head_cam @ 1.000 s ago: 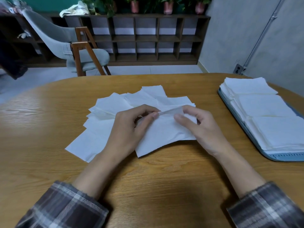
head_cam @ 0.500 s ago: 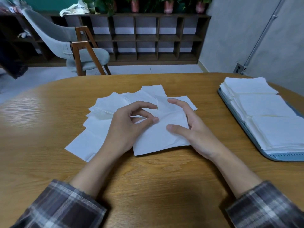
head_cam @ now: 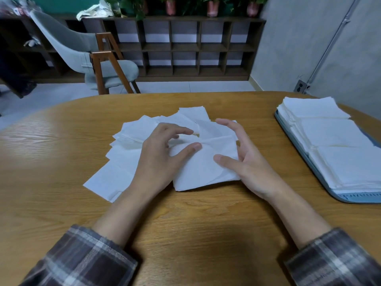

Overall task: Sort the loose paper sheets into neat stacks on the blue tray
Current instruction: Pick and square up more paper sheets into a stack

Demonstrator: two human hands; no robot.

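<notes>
Thin white loose sheets (head_cam: 127,134) lie fanned and overlapping at the middle of the table (head_cam: 61,145). The left hand (head_cam: 158,159) rests on them, thumb on the creased top sheet (head_cam: 206,172). Its fingers are curled and blurred, so a pinch cannot be told. The right hand (head_cam: 251,162) is spread, thumb on that sheet. Three neat stacks (head_cam: 338,137) fill the blue tray (head_cam: 360,198). Half a second earlier the right fingers lay flat; now they arch above the sheet.

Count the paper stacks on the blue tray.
3: a far stack, a middle stack and a near stack, in a row on the tray. The picture cuts the tray off, so others may be hidden.
</notes>
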